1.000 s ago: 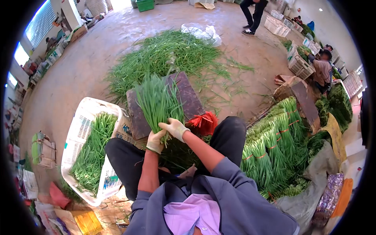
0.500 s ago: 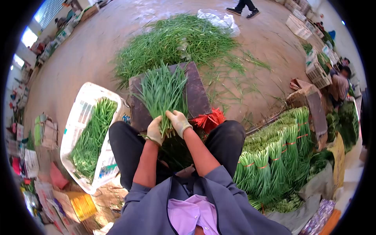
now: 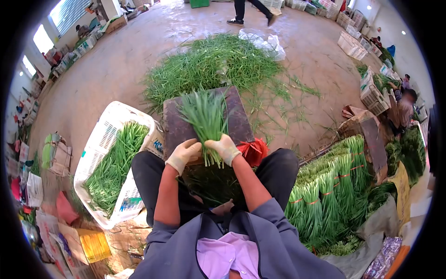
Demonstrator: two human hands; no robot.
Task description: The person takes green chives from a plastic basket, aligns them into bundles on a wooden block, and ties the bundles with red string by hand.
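A loose bunch of long green stalks (image 3: 203, 114) lies over the dark board (image 3: 176, 123), its pale cut ends toward me. Gloved, my right hand (image 3: 225, 149) is closed around the bunch near those ends. My left hand (image 3: 185, 155), also gloved, is just left of the stalks, its fingers close together and pointing at them; whether it holds a stalk is too small to tell. Red ties (image 3: 253, 151) lie at the board's right corner. Beyond the board a large heap of loose stalks (image 3: 209, 65) covers the floor.
A white crate (image 3: 100, 135) with green stalks stands at my left. Several tied bundles (image 3: 327, 195) stand in rows at my right. A person's legs (image 3: 240, 11) are beyond the heap. Another person (image 3: 403, 109) sits at the far right beside crates.
My left hand has come off the bunch to its left, while my right hand stays on it. The walking person's legs have moved left across the floor. The camera view has shifted.
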